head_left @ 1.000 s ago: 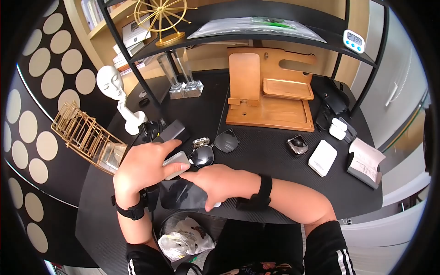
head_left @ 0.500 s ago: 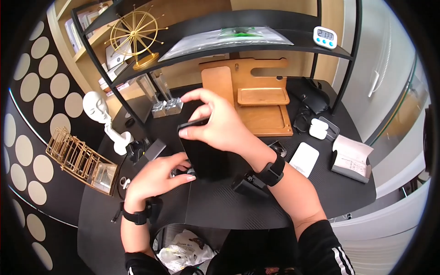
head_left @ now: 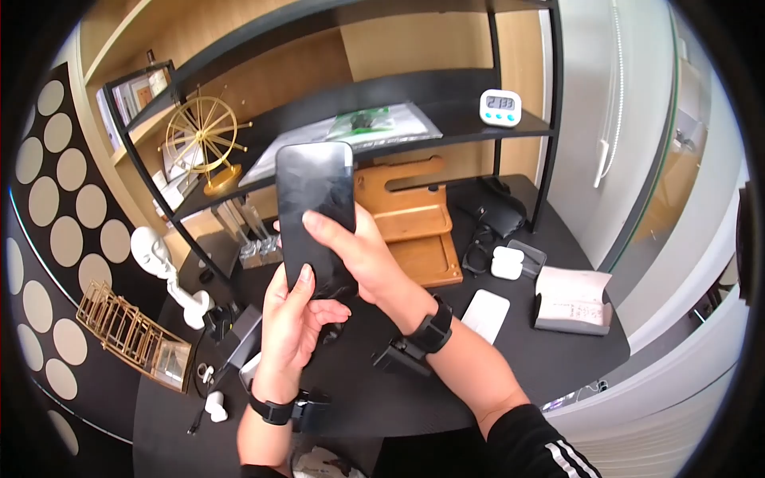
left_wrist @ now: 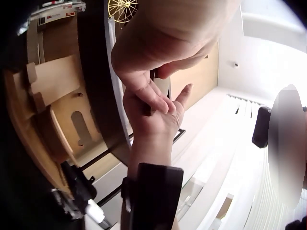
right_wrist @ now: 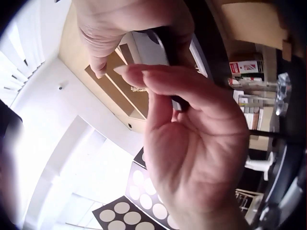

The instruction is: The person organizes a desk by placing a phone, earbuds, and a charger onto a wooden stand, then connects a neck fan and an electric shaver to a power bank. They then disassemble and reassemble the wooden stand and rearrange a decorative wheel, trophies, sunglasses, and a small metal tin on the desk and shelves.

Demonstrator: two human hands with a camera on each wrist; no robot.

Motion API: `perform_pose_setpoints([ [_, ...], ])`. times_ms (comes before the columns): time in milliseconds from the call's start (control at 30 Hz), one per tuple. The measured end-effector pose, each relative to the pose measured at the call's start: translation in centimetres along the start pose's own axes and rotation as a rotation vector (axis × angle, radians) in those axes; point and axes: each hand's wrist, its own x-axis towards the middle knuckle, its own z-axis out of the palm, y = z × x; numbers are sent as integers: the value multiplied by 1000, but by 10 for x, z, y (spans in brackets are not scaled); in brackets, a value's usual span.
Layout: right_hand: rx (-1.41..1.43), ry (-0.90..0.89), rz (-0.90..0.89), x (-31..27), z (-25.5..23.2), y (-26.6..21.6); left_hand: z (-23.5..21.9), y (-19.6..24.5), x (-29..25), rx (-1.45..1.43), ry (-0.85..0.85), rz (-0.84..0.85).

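Note:
A black phone [head_left: 316, 215] is held upright above the desk, its dark glossy face toward the head camera. My right hand [head_left: 362, 256] grips its right side, the thumb lying across the face. At the lower left edge my left hand [head_left: 293, 328] holds the phone's bottom, thumb on the front and fingers curled beneath. In the right wrist view, the left hand [right_wrist: 192, 143] has bent fingers around the phone's lower end [right_wrist: 178, 101]. The left wrist view has the right hand [left_wrist: 153, 115] beside the left hand [left_wrist: 163, 43], the phone mostly hidden between them.
On the desk [head_left: 335, 406], a wooden stand [head_left: 422, 259] is behind the hands. A white flat box [head_left: 485, 315], an earbud case [head_left: 507, 263] and an open grey case [head_left: 572, 301] lie to the right. At left are a white figurine [head_left: 191, 307] and a wire rack [head_left: 131, 331].
The right hand lifted the phone from the desk, and it now stands upright, facing the head camera. The left hand has moved up from the desk onto the phone's lower end. The head view has shifted.

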Motion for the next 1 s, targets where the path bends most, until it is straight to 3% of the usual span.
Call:
perform_pose_setpoints([
  [67, -197, 73, -278, 2, 2, -8, 17, 2, 15, -52, -18, 57],
  [133, -297, 91, -371, 2, 3, -21, 36, 2, 25, -62, 46, 170],
  [167, -309, 91, -307, -3, 5, -34, 45, 2, 31, -23, 65, 232],
  [267, -591, 127, -375, -5, -9, -44, 58, 6, 43, 452, 99, 387],
  [300, -574, 134, -314, -7, -9, -50, 64, 10, 42, 741, 82, 520],
  [333, -447, 186, -363, -10, -1, -56, 71, 14, 38, 1052, 102, 502],
  [400, -451, 278, -322, -5, -10, -51, 72, -1, 41, 1413, 108, 952],
  [433, -265, 330, -204, -1, -10, -50, 80, -6, 31, 1390, 154, 752],
  [467, -70, 354, -170, -4, -7, -53, 82, -12, 32, 1445, 188, 792],
  [667, 365, 189, -122, -1, -19, -59, 78, -9, 26, 1616, 166, 859],
  [1000, 370, 34, -109, -6, -27, -73, 72, -2, 19, 1559, 9, 961],
])
